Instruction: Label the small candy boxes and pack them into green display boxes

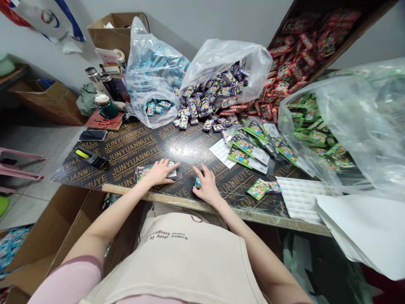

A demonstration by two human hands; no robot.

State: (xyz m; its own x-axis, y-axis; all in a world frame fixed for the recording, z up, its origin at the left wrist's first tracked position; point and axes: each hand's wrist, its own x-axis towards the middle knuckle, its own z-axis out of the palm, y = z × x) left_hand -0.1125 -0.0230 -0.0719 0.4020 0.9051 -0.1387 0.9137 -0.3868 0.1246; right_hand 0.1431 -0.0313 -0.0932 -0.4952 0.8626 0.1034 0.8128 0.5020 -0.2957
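Observation:
My left hand (162, 172) lies flat with its fingers stretched out over a printed packet (142, 172) on the dark tabletop. Parts of that packet stick out on either side of the hand. My right hand (207, 188) is curled near the table's front edge, with a small blue packet (198, 183) between thumb and fingers. To the right of this hand lie a small green packet (258, 188) and a purple one (274, 186). Farther back, several flat black-and-green packages (248, 160) overlap each other.
Clear plastic bags of blue (155, 107), purple (202, 101) and green packets (311, 135) stand along the back. Red packets (284, 88) spill from a tilted box. At left are a phone (93, 135), tape dispenser (90, 157) and red scissors (103, 123). Label sheets (303, 198) lie right.

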